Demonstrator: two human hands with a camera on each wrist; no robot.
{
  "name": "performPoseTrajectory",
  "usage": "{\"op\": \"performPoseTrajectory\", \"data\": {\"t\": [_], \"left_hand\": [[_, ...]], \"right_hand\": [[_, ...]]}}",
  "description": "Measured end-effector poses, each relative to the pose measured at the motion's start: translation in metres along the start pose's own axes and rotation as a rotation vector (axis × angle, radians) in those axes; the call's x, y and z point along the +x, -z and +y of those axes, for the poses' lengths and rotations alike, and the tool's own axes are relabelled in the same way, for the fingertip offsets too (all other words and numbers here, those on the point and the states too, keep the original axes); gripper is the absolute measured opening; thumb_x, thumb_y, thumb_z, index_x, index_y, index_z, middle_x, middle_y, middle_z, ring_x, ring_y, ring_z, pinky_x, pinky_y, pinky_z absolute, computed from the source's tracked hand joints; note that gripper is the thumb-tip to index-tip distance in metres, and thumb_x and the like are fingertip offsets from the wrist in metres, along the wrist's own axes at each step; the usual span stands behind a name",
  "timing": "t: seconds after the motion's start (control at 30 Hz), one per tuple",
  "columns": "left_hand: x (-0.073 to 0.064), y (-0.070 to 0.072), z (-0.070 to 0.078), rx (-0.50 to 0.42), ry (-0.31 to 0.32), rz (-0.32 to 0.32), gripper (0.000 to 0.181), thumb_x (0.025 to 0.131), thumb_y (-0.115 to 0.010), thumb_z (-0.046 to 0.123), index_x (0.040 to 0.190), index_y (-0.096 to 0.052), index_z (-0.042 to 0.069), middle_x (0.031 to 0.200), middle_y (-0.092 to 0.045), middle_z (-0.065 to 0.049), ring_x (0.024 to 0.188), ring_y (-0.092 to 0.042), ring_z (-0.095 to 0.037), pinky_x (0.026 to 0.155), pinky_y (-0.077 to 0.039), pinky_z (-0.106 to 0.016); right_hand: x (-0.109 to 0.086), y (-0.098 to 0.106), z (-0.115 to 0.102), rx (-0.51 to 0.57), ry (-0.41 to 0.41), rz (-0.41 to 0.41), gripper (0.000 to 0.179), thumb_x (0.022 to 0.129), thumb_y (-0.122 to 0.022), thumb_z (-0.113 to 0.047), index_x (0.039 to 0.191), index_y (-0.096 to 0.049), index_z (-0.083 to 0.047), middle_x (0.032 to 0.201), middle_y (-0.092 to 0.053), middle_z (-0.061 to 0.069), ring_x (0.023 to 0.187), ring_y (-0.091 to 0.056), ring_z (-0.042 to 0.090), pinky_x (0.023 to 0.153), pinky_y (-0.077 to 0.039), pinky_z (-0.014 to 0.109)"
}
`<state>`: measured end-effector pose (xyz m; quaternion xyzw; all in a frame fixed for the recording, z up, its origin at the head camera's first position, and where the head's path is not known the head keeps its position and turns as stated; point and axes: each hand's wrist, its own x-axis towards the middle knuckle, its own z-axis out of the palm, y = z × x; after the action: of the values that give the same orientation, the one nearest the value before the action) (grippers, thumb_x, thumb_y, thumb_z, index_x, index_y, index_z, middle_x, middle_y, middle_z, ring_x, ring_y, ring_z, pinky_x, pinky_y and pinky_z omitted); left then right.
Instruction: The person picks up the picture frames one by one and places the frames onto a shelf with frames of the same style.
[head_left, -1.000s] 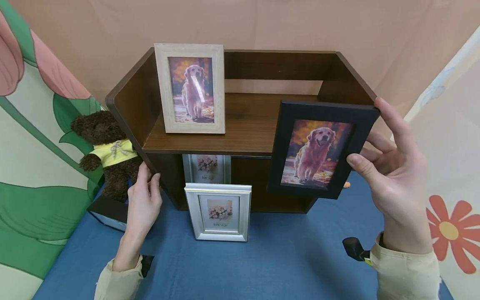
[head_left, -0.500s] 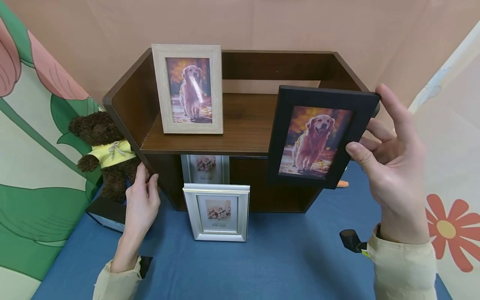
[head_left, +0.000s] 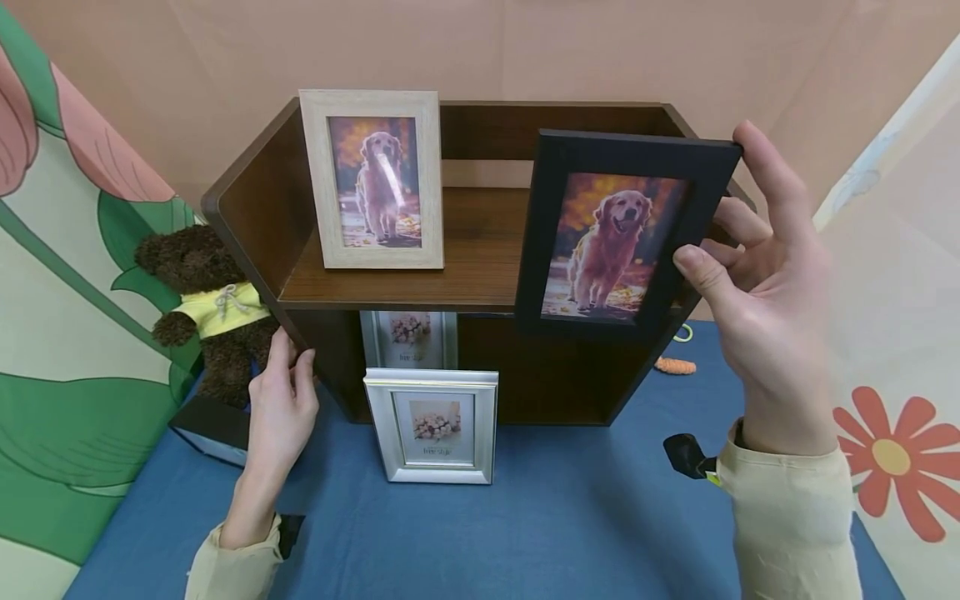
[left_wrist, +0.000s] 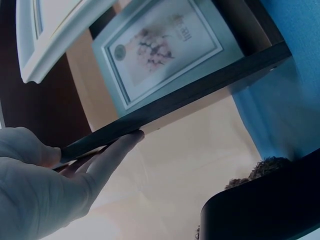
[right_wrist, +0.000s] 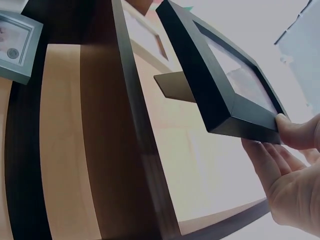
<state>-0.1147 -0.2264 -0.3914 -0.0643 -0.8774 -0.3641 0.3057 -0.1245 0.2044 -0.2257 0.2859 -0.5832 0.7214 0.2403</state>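
A black picture frame [head_left: 615, 150] with a dog photo is held by my right hand [head_left: 780, 275], thumb on its front and fingers behind its right edge. It hangs before the upper right of the dark brown shelf [head_left: 480, 283]. In the right wrist view a stand leg [right_wrist: 175, 86] sticks out from its back. My left hand [head_left: 283, 400] pinches the shelf's left side panel, thumb on one face and fingers on the other. On the upper board a cream picture frame [head_left: 311, 179] with a dog photo stands at the left.
A silver picture frame [head_left: 382, 425] stands before the shelf, with another silver frame [head_left: 371, 340] inside the lower level. A brown teddy bear [head_left: 191, 257] sits on a dark box [head_left: 213, 425] at the left. An orange knitted piece [head_left: 677, 366] lies on the blue cloth [head_left: 525, 525].
The black picture frame has risen and moved a little left in my right hand, uncovering more of the orange piece. My left hand has kept its hold on the shelf panel.
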Motion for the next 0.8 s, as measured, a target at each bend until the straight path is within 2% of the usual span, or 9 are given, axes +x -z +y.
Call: {"op": "performPoseTrajectory", "data": {"t": [0.33,0.5,0.67,0.8], "left_hand": [[-0.001,0.0,-0.001,-0.003,-0.004,-0.002,0.034,0.11,-0.053,-0.003,0.145,-0.05,-0.006,0.095,-0.068,-0.021,0.065,-0.064,-0.031,0.061,-0.04,-0.011],[0.0,0.0,-0.001,-0.009,0.0,-0.005,0.036,0.111,-0.053,-0.003,0.146,-0.05,-0.006,0.101,-0.07,-0.023,0.068,-0.066,-0.034,0.064,-0.04,-0.009],[0.0,-0.001,-0.001,-0.005,-0.003,-0.006,0.035,0.11,-0.053,-0.003,0.145,-0.05,-0.006,0.1,-0.069,-0.023,0.067,-0.065,-0.033,0.063,-0.04,-0.01],[0.0,-0.001,-0.001,-0.003,-0.004,0.001,0.036,0.11,-0.053,-0.004,0.146,-0.05,-0.006,0.099,-0.069,-0.023,0.066,-0.064,-0.032,0.063,-0.039,-0.01]], "right_hand": [[0.012,-0.007,0.005,-0.041,-0.014,-0.014,0.074,0.096,-0.06,0.018,0.163,-0.046,-0.01,0.141,-0.059,0.033,0.108,-0.074,0.036,0.091,-0.061,0.034],[0.018,-0.012,0.008,-0.065,0.001,-0.009,0.073,0.096,-0.06,0.017,0.162,-0.047,-0.011,0.142,-0.058,0.03,0.117,-0.068,0.038,0.094,-0.059,0.033],[0.02,-0.017,0.011,-0.1,0.019,-0.004,0.072,0.096,-0.06,0.018,0.161,-0.048,-0.01,0.151,-0.053,0.023,0.123,-0.062,0.04,0.095,-0.057,0.032],[0.022,-0.022,0.014,-0.195,0.04,-0.011,0.071,0.097,-0.059,0.018,0.162,-0.048,-0.01,0.158,-0.049,0.013,0.125,-0.061,0.037,0.096,-0.056,0.03]]}}
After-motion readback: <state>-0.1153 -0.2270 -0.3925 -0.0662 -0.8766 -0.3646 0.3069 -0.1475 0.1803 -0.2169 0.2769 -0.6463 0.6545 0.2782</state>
